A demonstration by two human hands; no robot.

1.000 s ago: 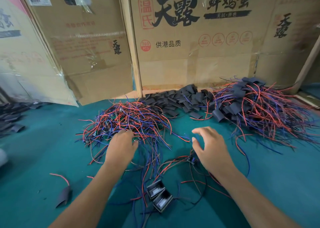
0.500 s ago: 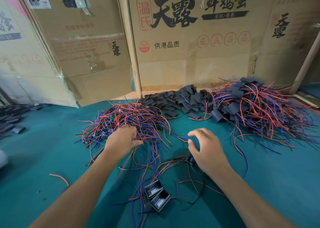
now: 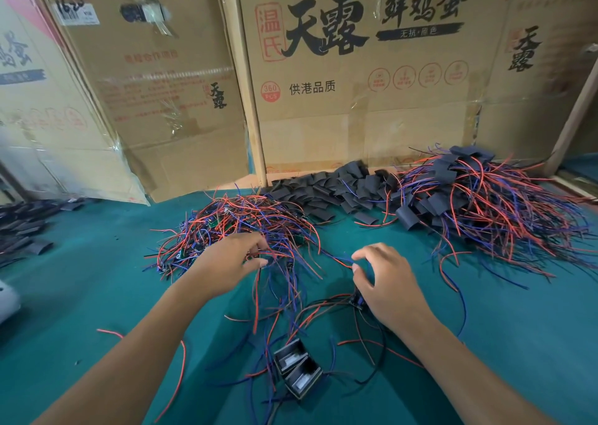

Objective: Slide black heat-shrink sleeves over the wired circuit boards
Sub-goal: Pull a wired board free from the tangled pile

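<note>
A tangled pile of bare circuit boards with red and blue wires point(image 3: 239, 227) lies on the green table, left of centre. My left hand point(image 3: 229, 263) is at the pile's near edge, its fingertips pinching a few wires. My right hand point(image 3: 386, 282) hovers over a small black part with red and black leads point(image 3: 357, 300), fingers curled, thumb and forefinger apart; nothing is plainly held. Loose black heat-shrink sleeves point(image 3: 326, 191) lie heaped behind. At the back right sits a pile of sleeved boards point(image 3: 479, 204).
Two small black box-shaped parts point(image 3: 296, 371) with trailing wires lie near the front between my forearms. Cardboard boxes point(image 3: 356, 78) wall off the back. More black sleeves point(image 3: 22, 227) lie at the far left. A loose red wire point(image 3: 179, 373) lies at the front left.
My left hand has moved right and forward along the wire pile and now pinches wires. My right hand has drawn slightly back and curled over the black part.
</note>
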